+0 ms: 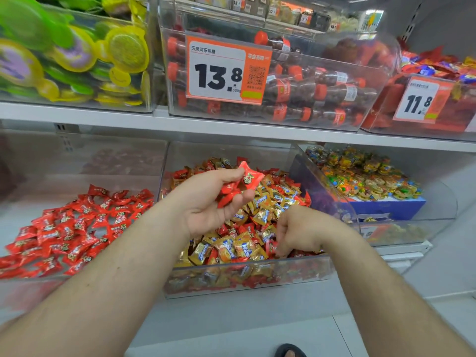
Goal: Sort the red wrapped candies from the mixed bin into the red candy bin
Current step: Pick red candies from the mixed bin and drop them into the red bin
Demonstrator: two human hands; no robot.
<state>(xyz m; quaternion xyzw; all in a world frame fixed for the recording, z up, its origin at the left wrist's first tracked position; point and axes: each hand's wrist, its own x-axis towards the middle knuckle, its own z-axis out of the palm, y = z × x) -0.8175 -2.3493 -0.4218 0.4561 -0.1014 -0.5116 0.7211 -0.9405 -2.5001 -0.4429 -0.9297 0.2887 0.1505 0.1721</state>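
2 hands are working over the mixed bin point(296, 273), which is sitting at the centre of the lower shelf point(257, 313). The left hand point(213, 199) is hovering palm-up above the bin; its fingers and thumb are curling round a small bunch of red wrapped candies point(240, 185), with 1 wrapper sticking out at 12 o'clock. The exact count in that bunch is not readable. The right hand point(298, 230) is reaching down at 4 o'clock from the left hand, fingertips buried among the wrappers near the bin's front wall. Its fingers are bent downward toward a red piece, but whether they are pinching it cannot be told.

The red candy bin point(31, 292) is standing just beside the mixed bin at 9 o'clock. It is already carrying a loose layer of red candies point(77, 228) across its floor, with bare floor showing toward the rear.

Progress assessment: sorting is looking well under way but unfinished. Gold wrapped candies point(268, 204) are dominating the top of the mixed bin, while red pieces are showing along its rear edge, at its centre and through the front wall. The bunch in the left hand is not yet deposited.

Adjacent stock: a price tag point(226, 70) on the upper bin.
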